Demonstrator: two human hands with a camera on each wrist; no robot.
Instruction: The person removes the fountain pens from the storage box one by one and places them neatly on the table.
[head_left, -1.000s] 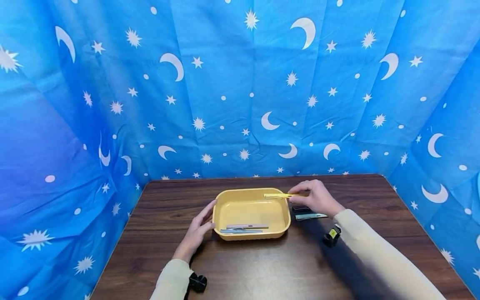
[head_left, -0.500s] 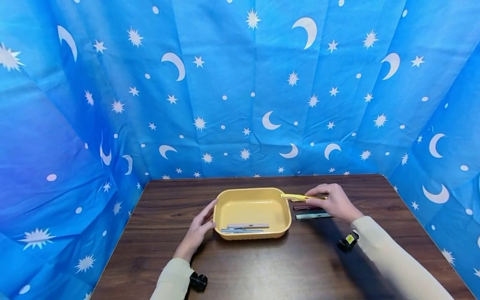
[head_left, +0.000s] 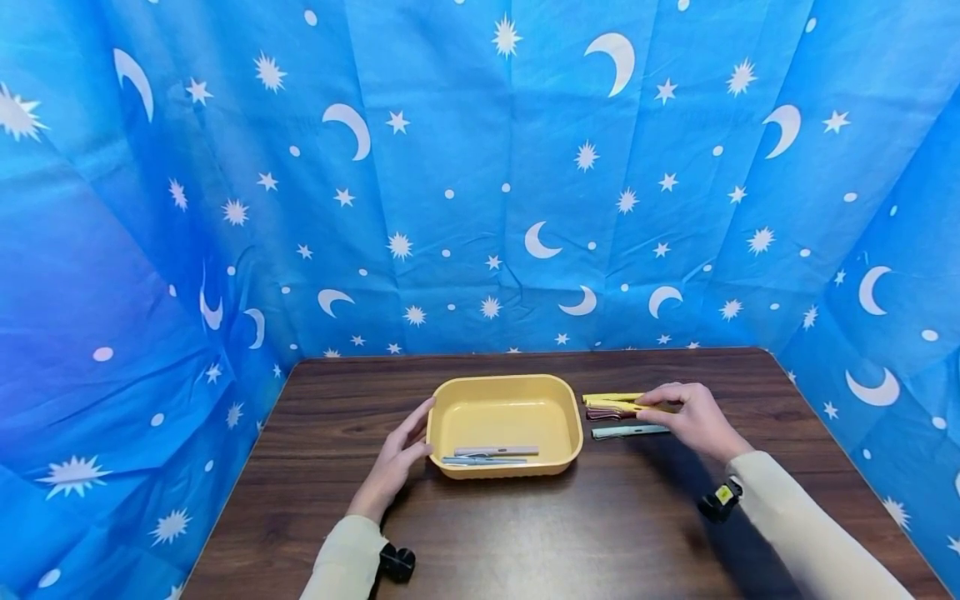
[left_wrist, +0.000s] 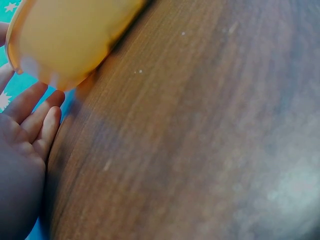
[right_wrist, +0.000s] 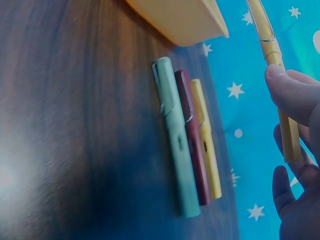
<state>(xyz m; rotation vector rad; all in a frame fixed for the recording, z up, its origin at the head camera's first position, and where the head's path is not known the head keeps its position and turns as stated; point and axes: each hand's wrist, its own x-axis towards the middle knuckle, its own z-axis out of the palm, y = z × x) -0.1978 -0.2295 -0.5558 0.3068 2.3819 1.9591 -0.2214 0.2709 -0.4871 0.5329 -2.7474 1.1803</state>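
Observation:
A yellow tray (head_left: 506,469) stands on the table, holding a greyish pen (head_left: 510,451) and a light blue pen (head_left: 483,461) along its near side. My left hand (head_left: 393,462) touches the tray's left wall, fingers extended and spread. Right of the tray, my right hand (head_left: 697,421) pinches a yellow pen (right_wrist: 270,47) between thumb and fingers. In the right wrist view that pen is held up, apart from the pens on the table. Those are a mint green pen (right_wrist: 176,135), a dark red pen (right_wrist: 192,137) and another yellow pen (right_wrist: 207,145), lying side by side.
The dark wood table (head_left: 525,542) ends at a blue cloth (head_left: 450,275) with stars and moons, which hangs behind it and at both sides. Each wrist carries a small black camera, such as the right one (head_left: 720,500).
My right hand has moved the yellow pen from above the tray's right part rightward and lower, over the pens on the table. My left hand and the tray have stayed put.

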